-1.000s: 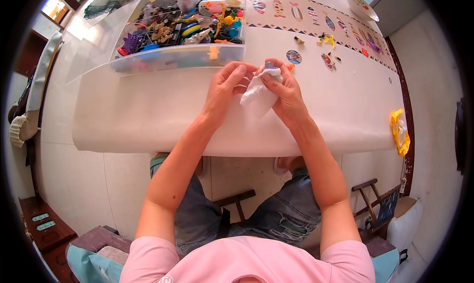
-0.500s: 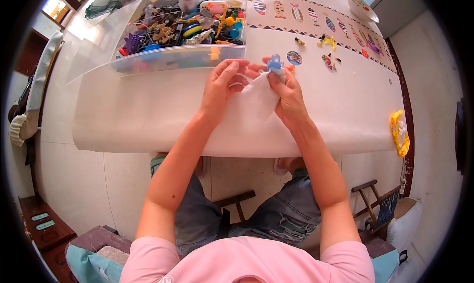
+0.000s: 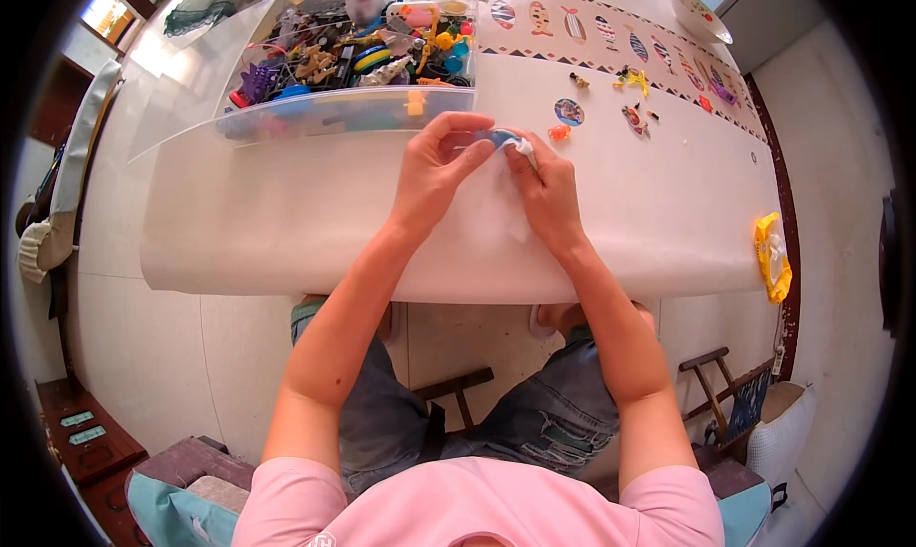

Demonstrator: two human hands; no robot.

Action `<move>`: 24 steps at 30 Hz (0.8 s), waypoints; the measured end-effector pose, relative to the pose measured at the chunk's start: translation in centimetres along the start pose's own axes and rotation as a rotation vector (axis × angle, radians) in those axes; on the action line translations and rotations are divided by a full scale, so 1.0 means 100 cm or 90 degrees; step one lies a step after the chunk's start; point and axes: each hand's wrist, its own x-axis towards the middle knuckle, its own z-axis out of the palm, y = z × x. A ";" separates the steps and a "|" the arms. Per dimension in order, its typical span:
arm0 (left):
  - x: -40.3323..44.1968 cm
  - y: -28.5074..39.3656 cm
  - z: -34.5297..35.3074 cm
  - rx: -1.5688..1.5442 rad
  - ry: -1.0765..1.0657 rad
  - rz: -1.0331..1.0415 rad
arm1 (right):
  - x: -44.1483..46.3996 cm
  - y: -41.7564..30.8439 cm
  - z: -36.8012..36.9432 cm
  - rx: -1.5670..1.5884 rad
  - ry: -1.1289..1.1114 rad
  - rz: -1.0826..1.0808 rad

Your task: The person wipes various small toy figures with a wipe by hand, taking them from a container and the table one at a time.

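Note:
Above the near part of the table, my left hand (image 3: 439, 165) pinches a small blue plastic toy (image 3: 500, 138) between thumb and fingers. Its exact kind is hard to make out, as fingers cover much of it. Against the toy's right side, my right hand (image 3: 549, 184) is closed on a white wet wipe (image 3: 523, 149). The rest of the wipe hangs down between the two hands, pale against the white tabletop. An orange-red little toy (image 3: 560, 133) lies just beyond my right hand, close to a round picture disc (image 3: 570, 113).
A clear plastic bin (image 3: 334, 108) heaped with small toys stands at the back left. Several tiny toys, one a yellow figure (image 3: 633, 79), lie at the right near a fish-patterned runner (image 3: 572, 27). A yellow wipes pack (image 3: 773, 259) sits at the right edge; a bowl (image 3: 701, 14) stands behind.
The blue toy has moved left and down, from my right hand into my left hand's pinch. My right hand now presses the wipe against it. The orange-red toy has come into fuller view.

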 end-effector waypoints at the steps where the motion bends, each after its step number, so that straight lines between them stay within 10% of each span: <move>1: 0.000 0.000 -0.001 -0.014 0.001 -0.005 | 0.000 -0.001 -0.001 0.011 -0.001 0.019; 10: -0.003 0.009 0.008 0.338 -0.014 0.267 | 0.001 0.004 -0.006 0.283 -0.043 0.074; 24: 0.000 -0.003 0.006 0.098 0.038 0.178 | -0.001 -0.008 -0.003 0.379 -0.062 0.087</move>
